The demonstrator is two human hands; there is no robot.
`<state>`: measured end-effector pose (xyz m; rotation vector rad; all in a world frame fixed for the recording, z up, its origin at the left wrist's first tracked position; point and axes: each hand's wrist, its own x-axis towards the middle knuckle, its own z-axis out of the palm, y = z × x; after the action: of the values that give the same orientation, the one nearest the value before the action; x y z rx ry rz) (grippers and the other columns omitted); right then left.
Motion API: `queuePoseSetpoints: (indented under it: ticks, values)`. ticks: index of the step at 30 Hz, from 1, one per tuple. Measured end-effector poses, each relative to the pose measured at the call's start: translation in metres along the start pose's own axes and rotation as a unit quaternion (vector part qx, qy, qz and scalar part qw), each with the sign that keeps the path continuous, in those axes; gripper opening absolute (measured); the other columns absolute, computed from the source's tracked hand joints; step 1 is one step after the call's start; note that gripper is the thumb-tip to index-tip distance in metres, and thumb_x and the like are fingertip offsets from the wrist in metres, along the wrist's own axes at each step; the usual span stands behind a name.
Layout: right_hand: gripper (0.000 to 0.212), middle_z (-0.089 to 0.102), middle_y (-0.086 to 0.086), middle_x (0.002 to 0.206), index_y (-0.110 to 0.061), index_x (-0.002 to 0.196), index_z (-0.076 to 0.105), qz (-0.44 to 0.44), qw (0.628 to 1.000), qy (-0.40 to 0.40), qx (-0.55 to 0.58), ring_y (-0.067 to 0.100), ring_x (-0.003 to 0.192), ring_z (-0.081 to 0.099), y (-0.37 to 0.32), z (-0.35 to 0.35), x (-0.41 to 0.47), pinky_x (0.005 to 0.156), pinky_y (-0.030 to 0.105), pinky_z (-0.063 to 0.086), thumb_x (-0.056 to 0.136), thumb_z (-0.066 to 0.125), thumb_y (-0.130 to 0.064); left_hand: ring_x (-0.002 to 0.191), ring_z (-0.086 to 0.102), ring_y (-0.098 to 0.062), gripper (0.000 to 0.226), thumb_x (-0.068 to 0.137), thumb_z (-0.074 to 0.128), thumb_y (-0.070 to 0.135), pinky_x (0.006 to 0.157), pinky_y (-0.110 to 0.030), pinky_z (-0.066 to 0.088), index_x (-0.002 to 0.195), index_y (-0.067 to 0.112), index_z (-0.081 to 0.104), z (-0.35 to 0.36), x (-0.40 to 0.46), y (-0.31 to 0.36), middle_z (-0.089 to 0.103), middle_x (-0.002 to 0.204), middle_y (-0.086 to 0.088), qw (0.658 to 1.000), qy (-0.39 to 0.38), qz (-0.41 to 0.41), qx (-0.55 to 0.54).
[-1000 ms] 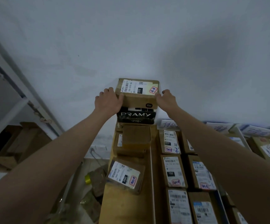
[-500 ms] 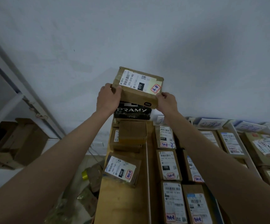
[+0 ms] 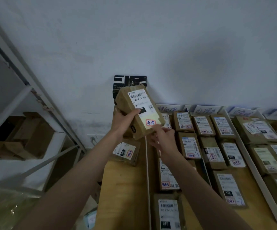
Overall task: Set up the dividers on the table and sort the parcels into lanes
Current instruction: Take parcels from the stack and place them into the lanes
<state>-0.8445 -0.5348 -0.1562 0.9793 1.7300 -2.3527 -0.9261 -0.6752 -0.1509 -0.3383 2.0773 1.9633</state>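
Note:
A brown cardboard parcel (image 3: 137, 112) with a white shipping label and a red-framed sticker is held above the wooden table's (image 3: 122, 188) far left lane, tilted with its label toward me. My left hand (image 3: 123, 119) grips its left side, thumb across the label. My right hand (image 3: 161, 136) pinches its lower right corner from below. A black box (image 3: 126, 83) stands against the wall behind it. White dividers (image 3: 147, 171) split the table into lanes holding several labelled parcels (image 3: 191, 146).
Another labelled parcel (image 3: 125, 151) lies in the left lane under my left wrist. Handwritten lane cards (image 3: 204, 110) lean on the wall at the back. A white metal shelf (image 3: 26, 90) with cardboard boxes (image 3: 26, 135) stands to the left.
The brown parcel has been lifted off the black box, brought toward me and turned so its label faces up. My right hand slid to its lower corner. The view shifted right.

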Motion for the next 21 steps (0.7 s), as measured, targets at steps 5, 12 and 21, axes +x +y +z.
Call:
queuePoseSetpoints:
  ticks: [5,12,21]
  values:
    - [0.058,0.06,0.002,0.127,-0.024,0.138,0.044,0.006,0.993,-0.029,-0.116,0.015,0.101,0.059,-0.004,-0.036,-0.012,0.082,0.035,0.051,0.09,0.066,-0.047,0.101,0.071,-0.019,0.067,0.075,0.075,0.054,0.096,-0.044,0.054,0.131,0.022,0.058,-0.02,-0.026,-0.011,0.075,0.108,0.003,0.993,-0.107,-0.04,0.037]
    - [0.061,0.075,-0.003,0.109,-0.021,0.128,0.059,0.016,0.974,-0.128,-0.188,0.019,0.105,0.07,0.008,-0.052,-0.027,0.087,0.042,0.06,0.082,0.07,-0.06,0.092,0.074,-0.018,0.039,0.09,0.065,0.044,0.085,-0.033,0.057,0.119,0.019,0.066,-0.018,-0.052,-0.029,0.077,0.1,-0.003,0.985,-0.153,-0.058,0.051]
    - [0.039,0.074,0.001,0.104,-0.019,0.111,0.065,0.032,0.973,-0.065,-0.218,0.021,0.1,0.069,0.022,-0.084,-0.043,0.092,0.046,0.057,0.089,0.065,-0.052,0.094,0.065,-0.013,0.057,0.096,0.032,0.067,0.095,-0.04,0.05,0.113,0.027,0.068,0.001,-0.067,-0.045,0.071,0.103,0.009,0.919,-0.12,0.067,0.37]
